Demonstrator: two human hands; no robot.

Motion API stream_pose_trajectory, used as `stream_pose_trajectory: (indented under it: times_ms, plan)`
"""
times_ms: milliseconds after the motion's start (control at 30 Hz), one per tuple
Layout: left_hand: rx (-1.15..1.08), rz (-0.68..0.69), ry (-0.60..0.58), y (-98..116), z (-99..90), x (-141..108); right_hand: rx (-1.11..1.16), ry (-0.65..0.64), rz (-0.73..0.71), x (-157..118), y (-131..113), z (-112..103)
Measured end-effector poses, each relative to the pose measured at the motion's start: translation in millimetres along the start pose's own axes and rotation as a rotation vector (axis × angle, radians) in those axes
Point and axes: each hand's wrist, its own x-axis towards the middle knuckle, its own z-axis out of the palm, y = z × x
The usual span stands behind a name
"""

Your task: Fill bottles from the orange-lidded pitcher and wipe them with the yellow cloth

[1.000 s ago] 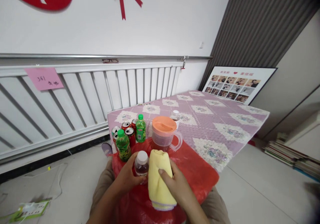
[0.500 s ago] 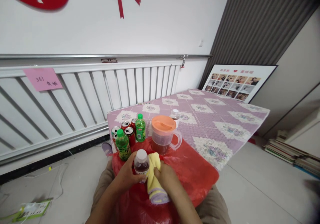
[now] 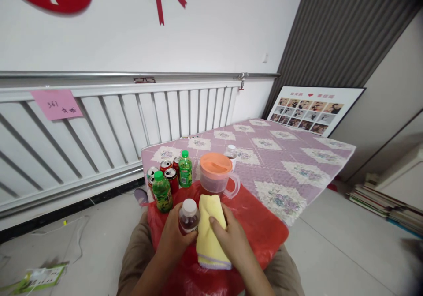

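Note:
My left hand is wrapped round a clear plastic bottle with a white cap and dark liquid in it, held upright. Close on its right, my right hand grips a folded yellow cloth with a lilac edge, thumb on top and fingers behind. Both are above a red plastic sheet. Just beyond the cloth stands a clear pitcher with an orange lid and a handle on its right side; the cloth hides its lower part.
Left of the pitcher stand two green bottles and several open drink cans. Another white-capped bottle is behind the pitcher. A purple patterned cover spreads beyond, with a white radiator along the wall and a photo board at right.
My right hand has turned the yellow cloth so its broad side faces up and covers the pitcher's base. The bottle in my left hand has shifted slightly right.

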Motion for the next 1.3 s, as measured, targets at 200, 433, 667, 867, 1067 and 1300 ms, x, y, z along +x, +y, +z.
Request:
stream_pose_trajectory:
  times_ms: [200, 433, 667, 867, 1067, 1300]
  plan:
    - [-0.053, -0.048, -0.225, 5, -25.3, 8, -0.01, -0.045, 0.011, 0, 12, 9]
    - [-0.156, 0.031, -0.54, 18, -52.2, 34, -0.004, -0.098, 0.038, 0, 32, 15]
    - [-0.146, -0.027, -0.437, 24, -43.8, 26, 0.17, -0.039, 0.07, -6, 12, 8]
    - [-0.078, -0.026, -0.183, 23, -31.5, 11, 0.364, -0.037, 0.097, -8, -3, 5]
    - [-0.032, -0.021, -0.107, 22, -24.2, 9, 0.025, -0.075, 0.044, 0, 25, 18]
    - [-0.196, -0.009, -0.343, 17, -35.1, 14, -0.117, -0.105, 0.053, 1, 31, 22]
